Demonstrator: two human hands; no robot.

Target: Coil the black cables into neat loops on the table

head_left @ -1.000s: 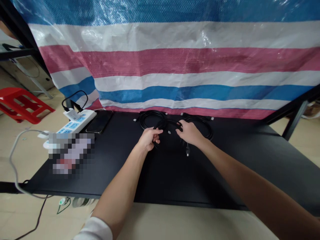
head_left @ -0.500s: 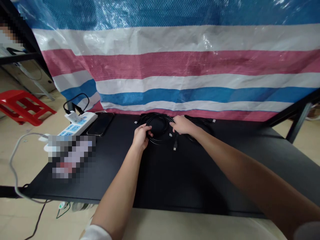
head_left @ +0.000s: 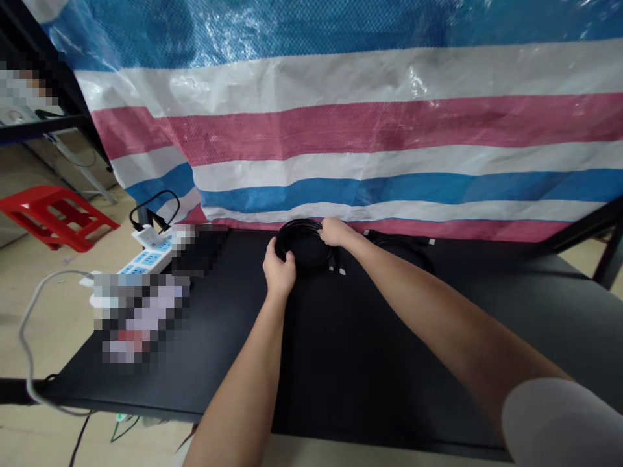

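A black cable (head_left: 299, 224) is wound into a round coil near the back of the black table. My left hand (head_left: 280, 267) is closed on the coil's left side, thumb inside the ring. My right hand (head_left: 335, 232) pinches the coil's upper right side, its fingertips partly hidden. Two cable ends with light-coloured tips hang just below my right hand; one is a small plug (head_left: 342, 271). To the right, partly behind my right forearm, lies a second black cable coil (head_left: 406, 242) with a pale-tipped end (head_left: 431, 241).
A white power strip (head_left: 146, 259) with a plugged-in charger stands on the table's left, beside blurred-out items. Striped plastic sheeting (head_left: 341, 130) hangs along the back edge. A red stool (head_left: 58, 217) is on the floor at left, and a metal frame post (head_left: 610, 253) rises at right.
The coil is gathered into a tighter ring between my hands. My right hand has shifted left, and the plug ends have moved up closer to the coil. The view has tilted slightly.
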